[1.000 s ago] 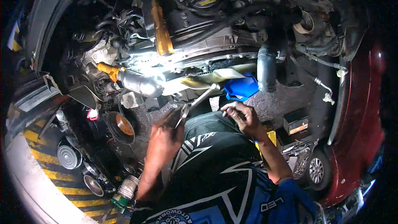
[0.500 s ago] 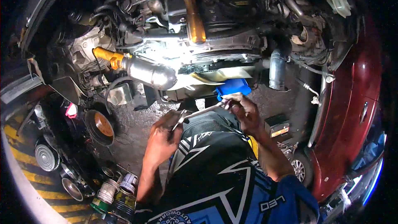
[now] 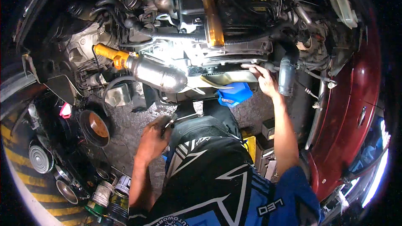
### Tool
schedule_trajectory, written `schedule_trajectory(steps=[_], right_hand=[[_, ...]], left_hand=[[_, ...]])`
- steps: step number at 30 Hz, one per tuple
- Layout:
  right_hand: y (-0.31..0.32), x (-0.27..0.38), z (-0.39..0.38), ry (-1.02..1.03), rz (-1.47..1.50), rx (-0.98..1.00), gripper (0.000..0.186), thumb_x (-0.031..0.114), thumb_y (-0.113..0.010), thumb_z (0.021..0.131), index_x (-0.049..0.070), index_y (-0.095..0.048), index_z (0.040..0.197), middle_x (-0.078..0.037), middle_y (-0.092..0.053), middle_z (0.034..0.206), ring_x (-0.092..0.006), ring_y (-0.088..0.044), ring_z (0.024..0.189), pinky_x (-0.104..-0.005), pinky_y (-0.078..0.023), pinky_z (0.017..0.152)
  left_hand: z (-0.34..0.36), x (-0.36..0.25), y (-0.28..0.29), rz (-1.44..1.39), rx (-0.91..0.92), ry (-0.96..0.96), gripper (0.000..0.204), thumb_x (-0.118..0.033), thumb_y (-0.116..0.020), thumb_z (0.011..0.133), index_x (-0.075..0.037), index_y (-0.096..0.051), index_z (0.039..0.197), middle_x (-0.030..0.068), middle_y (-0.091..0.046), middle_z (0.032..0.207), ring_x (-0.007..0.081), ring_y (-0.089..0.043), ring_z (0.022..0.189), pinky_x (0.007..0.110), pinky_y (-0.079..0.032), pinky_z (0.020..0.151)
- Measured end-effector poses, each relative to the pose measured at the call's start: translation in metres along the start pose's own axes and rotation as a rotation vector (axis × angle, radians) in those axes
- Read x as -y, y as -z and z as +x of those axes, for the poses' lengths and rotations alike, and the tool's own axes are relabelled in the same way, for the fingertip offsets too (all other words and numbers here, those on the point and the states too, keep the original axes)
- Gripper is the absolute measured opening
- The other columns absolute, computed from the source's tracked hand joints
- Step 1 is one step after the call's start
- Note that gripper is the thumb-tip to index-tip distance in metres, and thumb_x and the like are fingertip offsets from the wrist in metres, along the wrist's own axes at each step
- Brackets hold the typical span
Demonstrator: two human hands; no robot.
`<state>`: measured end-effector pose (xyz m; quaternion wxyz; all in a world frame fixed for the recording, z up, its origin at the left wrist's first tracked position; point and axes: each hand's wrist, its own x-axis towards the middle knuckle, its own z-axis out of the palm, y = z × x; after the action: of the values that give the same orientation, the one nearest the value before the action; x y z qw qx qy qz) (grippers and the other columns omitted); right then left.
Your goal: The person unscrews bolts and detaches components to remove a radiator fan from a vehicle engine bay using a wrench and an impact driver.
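My left hand is closed around a metal wrench low in front of my body. My right hand reaches up with fingers stretched out at the right end of a pale fan blade, just left of a grey hose; whether the fingertips touch anything is unclear. Below the blade is a blue plastic object. A work lamp with metal housing and orange handle lights the engine front. An amber-handled tool lies upright across the black engine cover.
A dark red body panel stands on the right. Lower left are a round pan, cans and round lamp parts, beside a yellow-striped edge. A yellow object sits beside my right leg.
My right hand has let go of the wrench it gripped half a second ago and risen toward the fan. My left hand still holds the wrench, slightly farther left.
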<state>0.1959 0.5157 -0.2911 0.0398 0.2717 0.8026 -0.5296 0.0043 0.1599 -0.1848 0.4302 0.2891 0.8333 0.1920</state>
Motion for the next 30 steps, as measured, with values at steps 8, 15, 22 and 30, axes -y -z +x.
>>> schedule_trajectory(steps=[8, 15, 22, 30], right_hand=[[-0.002, -0.011, 0.053, 0.148, 0.052, 0.522, 0.038, 0.022, -0.04, 0.093, 0.012, -0.051, 0.128, -0.012, -0.052, 0.13, -0.0225, -0.048, 0.121, -0.0326, -0.032, 0.106], [-0.034, -0.057, 0.073, 0.286, -0.644, 0.569, 0.041, 0.028, -0.038, 0.096, 0.011, -0.046, 0.133, -0.011, -0.05, 0.133, -0.0242, -0.046, 0.123, -0.034, -0.034, 0.105], [-0.034, -0.027, 0.08, 0.325, -0.45, 0.747, 0.046, 0.017, -0.042, 0.092, 0.003, -0.038, 0.136, -0.011, -0.044, 0.138, -0.0192, -0.044, 0.123, -0.0299, -0.036, 0.103], [-0.034, -0.066, 0.076, 0.418, -0.277, 0.823, 0.041, 0.015, -0.043, 0.095, 0.004, -0.04, 0.135, -0.009, -0.045, 0.136, -0.0147, -0.044, 0.12, -0.0269, -0.037, 0.1]], left_hand=[[-0.011, 0.032, -0.005, 0.067, -0.046, 0.008, 0.028, -0.017, -0.054, 0.085, -0.002, -0.059, 0.108, 0.0215, -0.06, 0.108, 0.0381, -0.055, 0.104, 0.041, -0.042, 0.092], [-0.014, 0.034, -0.016, 0.065, -0.11, 0.043, 0.027, -0.017, -0.053, 0.085, -0.001, -0.059, 0.106, 0.0229, -0.06, 0.106, 0.0398, -0.055, 0.101, 0.043, -0.042, 0.09], [-0.029, 0.069, -0.055, 0.033, -0.203, 0.102, 0.034, -0.017, -0.054, 0.084, 0.0, -0.058, 0.113, 0.025, -0.058, 0.11, 0.0388, -0.056, 0.102, 0.043, -0.043, 0.089], [-0.104, 0.074, -0.148, -0.318, -0.405, 0.383, 0.026, -0.013, -0.051, 0.087, -0.003, -0.061, 0.108, 0.0165, -0.067, 0.086, 0.0352, -0.064, 0.085, 0.04, -0.047, 0.076]])
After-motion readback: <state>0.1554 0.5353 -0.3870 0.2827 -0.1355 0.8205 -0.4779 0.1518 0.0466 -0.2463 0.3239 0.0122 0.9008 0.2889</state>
